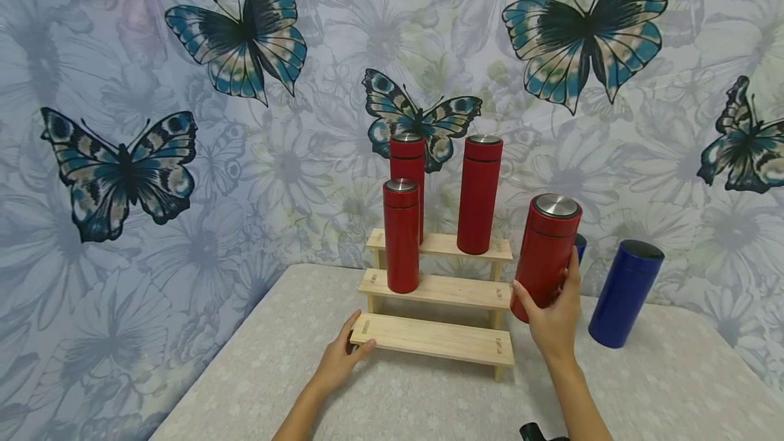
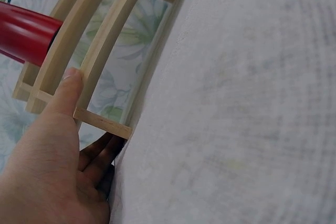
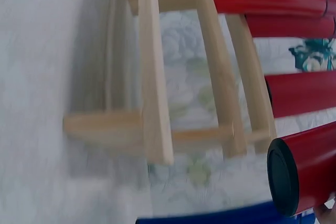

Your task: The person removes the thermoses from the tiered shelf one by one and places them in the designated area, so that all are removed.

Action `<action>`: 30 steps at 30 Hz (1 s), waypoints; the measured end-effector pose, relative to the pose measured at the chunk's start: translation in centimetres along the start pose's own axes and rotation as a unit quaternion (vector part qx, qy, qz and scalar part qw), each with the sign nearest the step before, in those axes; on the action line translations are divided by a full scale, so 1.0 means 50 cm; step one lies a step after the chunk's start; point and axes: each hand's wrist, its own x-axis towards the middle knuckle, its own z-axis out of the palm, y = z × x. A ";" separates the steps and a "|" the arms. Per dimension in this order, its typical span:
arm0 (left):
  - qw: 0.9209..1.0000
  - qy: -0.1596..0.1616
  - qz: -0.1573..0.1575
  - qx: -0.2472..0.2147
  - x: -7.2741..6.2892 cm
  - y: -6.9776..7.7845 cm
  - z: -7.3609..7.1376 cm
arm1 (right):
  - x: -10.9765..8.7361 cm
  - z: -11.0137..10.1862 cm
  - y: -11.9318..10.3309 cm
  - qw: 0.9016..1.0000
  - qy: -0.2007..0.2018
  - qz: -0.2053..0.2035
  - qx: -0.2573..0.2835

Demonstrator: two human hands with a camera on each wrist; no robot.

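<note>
My right hand (image 1: 559,324) grips a red thermos (image 1: 547,250) with a silver lid, up off the table at the right of a three-step wooden stand (image 1: 429,337). In the right wrist view, the black base of this thermos (image 3: 310,177) shows, tipped toward the camera. At the stand's left end, my left hand (image 1: 339,359) holds the lowest step, its thumb on top and its fingers around the end. One red thermos (image 1: 401,243) stands at the left of the middle step. Two more, a left one (image 1: 407,155) and a right one (image 1: 480,196), stand on the top step.
On the table (image 1: 245,373), a blue thermos (image 1: 626,295) stands to the right of my right hand. Another blue thermos (image 1: 581,245) is mostly hidden behind the held one. A black object (image 1: 533,431) lies at the bottom edge. Butterfly-patterned cloth (image 1: 331,33) hangs behind.
</note>
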 end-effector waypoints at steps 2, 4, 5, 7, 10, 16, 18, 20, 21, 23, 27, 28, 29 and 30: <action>1.000 0.004 0.001 0.001 0.000 0.002 -0.001 | -0.002 -0.018 0.013 1.000 0.008 0.001 -0.022; 1.000 0.005 0.002 0.000 -0.001 0.004 -0.002 | -0.002 -0.036 0.021 0.999 0.020 0.001 -0.048; 1.000 0.005 0.000 -0.001 -0.001 0.006 -0.002 | -0.003 -0.045 0.024 0.998 0.025 0.003 -0.057; 1.000 0.003 0.001 -0.002 -0.002 0.008 -0.002 | -0.004 -0.065 0.032 0.997 0.036 0.009 -0.072; 1.000 0.000 0.000 -0.002 -0.002 0.009 -0.001 | -0.003 -0.091 0.045 0.995 0.055 0.027 -0.085; 1.000 0.000 -0.002 -0.001 -0.003 0.006 0.000 | -0.002 -0.135 0.076 0.988 0.096 0.030 -0.117; 1.000 -0.001 0.000 -0.001 -0.002 0.005 0.001 | -0.003 -0.150 0.087 0.986 0.109 0.029 -0.125; 1.000 -0.002 0.001 -0.001 -0.001 0.005 0.002 | -0.003 -0.165 0.099 0.984 0.121 0.033 -0.129; 1.000 -0.003 0.000 -0.002 -0.001 0.005 0.002 | -0.004 -0.172 0.105 0.983 0.127 0.037 -0.131; 1.000 -0.002 0.000 -0.001 -0.001 0.005 0.004 | -0.007 -0.186 0.119 0.980 0.136 0.045 -0.137; 1.000 0.003 -0.007 -0.001 -0.002 0.004 0.004 | -0.019 -0.213 0.148 0.975 0.149 0.059 -0.152; 1.000 0.005 -0.007 -0.001 -0.002 0.004 0.004 | -0.023 -0.220 0.155 0.974 0.151 0.062 -0.156; 1.000 0.005 -0.008 -0.001 -0.003 0.005 0.004 | -0.027 -0.226 0.162 0.973 0.154 0.066 -0.158; 1.000 0.005 -0.008 -0.001 -0.004 0.004 0.003 | -0.031 -0.232 0.169 0.973 0.158 0.069 -0.156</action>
